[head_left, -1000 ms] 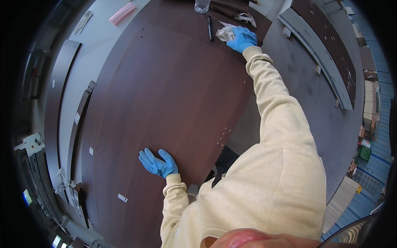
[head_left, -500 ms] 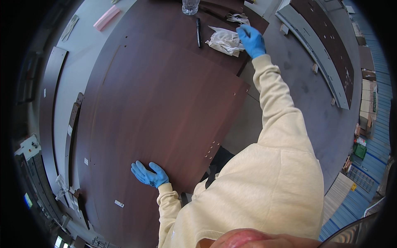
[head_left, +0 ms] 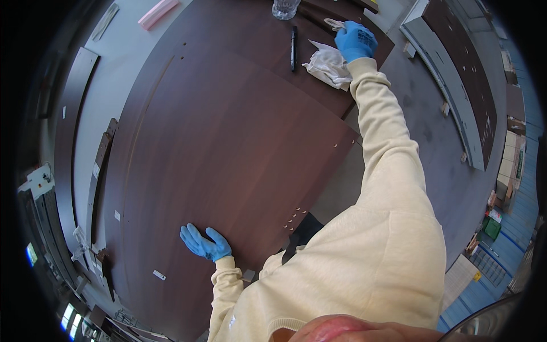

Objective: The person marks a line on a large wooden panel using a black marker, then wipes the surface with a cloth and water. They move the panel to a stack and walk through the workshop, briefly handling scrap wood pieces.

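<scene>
— What is the left hand (head_left: pixel 205 245) doing?

— It wears a blue rubbery glove and lies flat, fingers spread, palm down on the big dark brown board (head_left: pixel 228 154). It grips nothing. The board is smooth, with a fine wood-grain laminate look, and a small cluster of drilled holes sits just to the right of that hand near the board's edge.

— And the right hand (head_left: pixel 354 41)?

— Also in a blue glove, stretched far out at the end of a cream fleece sleeve (head_left: pixel 387 159). It rests on the crumpled white cloth (head_left: pixel 329 64), fingers bent over its upper end. Whether they pinch the cloth or only press on it, I cannot tell.

— Where does the cloth lie?

— On a second dark board (head_left: pixel 319 23) beyond the big one, mostly just left of and below the right hand, bunched into soft folds, one twisted end poking out above the fingers.

— Anything else close by?

— A slim black pen (head_left: pixel 294 48) lies straight, left of the cloth and apart from it. Farther up, left of the right hand, stands a clear ribbed glass (head_left: pixel 284 8), cut off by the rim of the view. Well to the left of it a pink foam strip (head_left: pixel 158 12) rests on the grey floor (head_left: pixel 433 142).

— And near the left hand?

— A small white sticker (head_left: pixel 159 275) on the board, just below it.
</scene>
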Demonstrator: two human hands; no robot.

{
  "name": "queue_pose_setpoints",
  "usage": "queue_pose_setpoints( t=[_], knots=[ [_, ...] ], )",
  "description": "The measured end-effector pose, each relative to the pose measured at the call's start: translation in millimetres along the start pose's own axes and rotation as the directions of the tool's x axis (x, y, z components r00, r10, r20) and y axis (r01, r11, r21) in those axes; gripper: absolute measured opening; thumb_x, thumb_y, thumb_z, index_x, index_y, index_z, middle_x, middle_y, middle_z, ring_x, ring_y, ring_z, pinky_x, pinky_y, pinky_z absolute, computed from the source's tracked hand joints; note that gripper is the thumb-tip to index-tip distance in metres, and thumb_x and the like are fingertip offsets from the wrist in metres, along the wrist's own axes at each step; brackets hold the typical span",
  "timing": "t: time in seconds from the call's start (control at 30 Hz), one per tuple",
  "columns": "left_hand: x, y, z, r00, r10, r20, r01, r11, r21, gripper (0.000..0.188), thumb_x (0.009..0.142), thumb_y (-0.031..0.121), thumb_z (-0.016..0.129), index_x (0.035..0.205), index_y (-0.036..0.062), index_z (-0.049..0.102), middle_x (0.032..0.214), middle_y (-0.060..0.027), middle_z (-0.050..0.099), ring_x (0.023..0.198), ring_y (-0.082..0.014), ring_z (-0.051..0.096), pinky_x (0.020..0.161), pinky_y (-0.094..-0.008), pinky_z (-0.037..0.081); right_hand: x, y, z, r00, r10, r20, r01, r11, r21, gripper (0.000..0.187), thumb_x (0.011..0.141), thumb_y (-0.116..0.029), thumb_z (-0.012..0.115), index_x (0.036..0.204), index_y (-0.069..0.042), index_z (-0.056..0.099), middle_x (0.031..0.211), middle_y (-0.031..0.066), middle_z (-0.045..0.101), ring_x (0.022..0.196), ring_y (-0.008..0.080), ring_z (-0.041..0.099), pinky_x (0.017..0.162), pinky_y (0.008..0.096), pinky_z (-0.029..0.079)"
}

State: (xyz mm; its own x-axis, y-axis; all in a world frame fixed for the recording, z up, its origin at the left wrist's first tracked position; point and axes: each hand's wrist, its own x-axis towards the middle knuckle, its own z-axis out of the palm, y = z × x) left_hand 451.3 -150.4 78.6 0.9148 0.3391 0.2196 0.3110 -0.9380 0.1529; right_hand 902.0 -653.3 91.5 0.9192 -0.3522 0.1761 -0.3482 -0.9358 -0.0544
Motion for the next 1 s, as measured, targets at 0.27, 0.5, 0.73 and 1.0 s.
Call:
queue_pose_setpoints(
  t=[0.27,0.5,0.73,1.0],
  knots=[
    [6,-4,1,0.999,0.002,-0.042,-0.004,0.999,-0.047,0.056,0.093,0.024,0.062,0.144,0.0016,0.057,0.151,-0.0234,0.052,0.142,-0.0454,0.045,0.118,-0.0569,0.034,-33,-123,-6,0.903,-0.075,0.424,0.139,0.983,-0.122,0.062,0.089,-0.062,0.063,0.12,-0.009,0.075,0.125,0.0176,0.072,0.116,0.0358,0.069,0.096,0.0489,0.054],
    [8,-19,-10,0.996,-0.04,-0.082,0.031,0.994,-0.108,0.059,0.09,0.027,0.068,0.143,0.0039,0.058,0.152,-0.0214,0.052,0.144,-0.0425,0.043,0.118,-0.0552,0.031,-57,-146,-58,0.919,-0.236,0.316,0.226,0.972,0.068,0.057,0.086,-0.053,0.062,0.121,-0.01,0.073,0.122,0.0209,0.071,0.115,0.0426,0.066,0.098,0.0512,0.052],
    [-15,-50,-41,0.888,-0.43,0.162,0.281,0.229,-0.932,0.05,0.104,0.038,0.057,0.142,0.0057,0.058,0.15,-0.0153,0.054,0.141,-0.0328,0.049,0.115,-0.0469,0.039,-366,-270,-153,0.377,-0.834,0.402,-0.023,0.426,0.905,0.03,0.093,-0.031,0.076,0.1,-0.002,0.072,0.084,0.0038,0.07,0.074,0.0111,0.064,0.067,0.0294,0.052],
    [-173,-237,-186,0.759,-0.247,0.602,0.238,-0.755,-0.611,0.047,0.108,0.039,0.051,0.142,0.0069,0.057,0.127,-0.0095,0.067,0.115,-0.0241,0.065,0.104,-0.0412,0.052,-725,-352,-239,-0.113,-0.884,0.454,0.116,0.442,0.889,0.032,0.092,-0.026,0.073,0.106,0.003,0.071,0.087,0.0073,0.072,0.074,0.0113,0.064,0.068,0.0295,0.053]
  ],
)
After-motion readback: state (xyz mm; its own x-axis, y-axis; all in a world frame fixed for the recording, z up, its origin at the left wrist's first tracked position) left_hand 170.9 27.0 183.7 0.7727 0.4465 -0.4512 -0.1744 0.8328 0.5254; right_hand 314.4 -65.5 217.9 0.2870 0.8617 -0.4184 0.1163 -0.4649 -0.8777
